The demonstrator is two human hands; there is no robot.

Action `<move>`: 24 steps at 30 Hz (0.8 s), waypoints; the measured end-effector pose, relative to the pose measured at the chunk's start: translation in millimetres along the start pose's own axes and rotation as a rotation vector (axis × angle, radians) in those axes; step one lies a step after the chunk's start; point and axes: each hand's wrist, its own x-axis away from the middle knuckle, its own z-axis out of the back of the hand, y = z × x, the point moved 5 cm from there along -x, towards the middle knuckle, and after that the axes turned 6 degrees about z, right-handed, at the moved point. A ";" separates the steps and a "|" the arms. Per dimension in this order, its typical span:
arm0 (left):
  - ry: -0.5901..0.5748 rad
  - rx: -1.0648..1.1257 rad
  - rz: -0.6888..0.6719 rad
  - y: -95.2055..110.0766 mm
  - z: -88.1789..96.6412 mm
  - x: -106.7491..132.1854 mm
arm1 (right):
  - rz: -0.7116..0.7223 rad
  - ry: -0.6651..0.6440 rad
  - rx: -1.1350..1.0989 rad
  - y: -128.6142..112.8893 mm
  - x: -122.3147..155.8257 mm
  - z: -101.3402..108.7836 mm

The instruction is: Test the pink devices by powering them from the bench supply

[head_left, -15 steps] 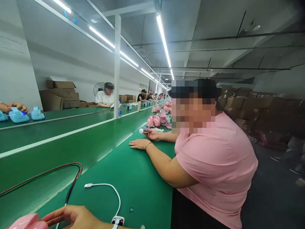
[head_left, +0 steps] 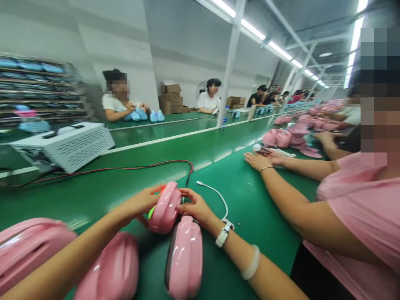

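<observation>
My left hand and my right hand hold a glossy pink shell-shaped device between them, upright on the green bench. Fingers of both hands are wrapped on its sides. Something small, orange and green, shows at its left edge under my left fingers. A second pink device stands just in front of it, and two more pink devices lie at the lower left. My right wrist wears a white watch and a pale bangle.
A white cable and red-black wires run to a white power box. A co-worker in a pink shirt sits at my right, arms on the bench. Other workers sit across the green conveyor with blue devices.
The view has swung down and left. Both my hands have come into view holding the pink device, where only one hand and a pink edge showed at the bottom before.
</observation>
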 end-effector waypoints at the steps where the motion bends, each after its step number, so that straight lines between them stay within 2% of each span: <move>1: -0.034 -0.002 0.026 3.6 -1.7 4.0 | -0.001 -0.007 0.012 0.6 1.4 -0.1; 5: -0.095 0.006 0.050 16.7 -5.1 11.7 | -0.002 -0.026 0.039 0.3 6.3 -2.5; 11: -0.139 0.073 0.009 9.2 -2.2 11.2 | -0.024 -0.017 0.079 -2.4 7.6 -1.7; 21: -0.221 0.120 0.016 7.0 -1.5 7.1 | -0.013 -0.025 0.081 -1.4 8.7 -2.2; 24: -0.213 0.132 0.024 4.8 -0.8 5.2 | -0.011 -0.020 0.085 -2.2 9.0 -3.0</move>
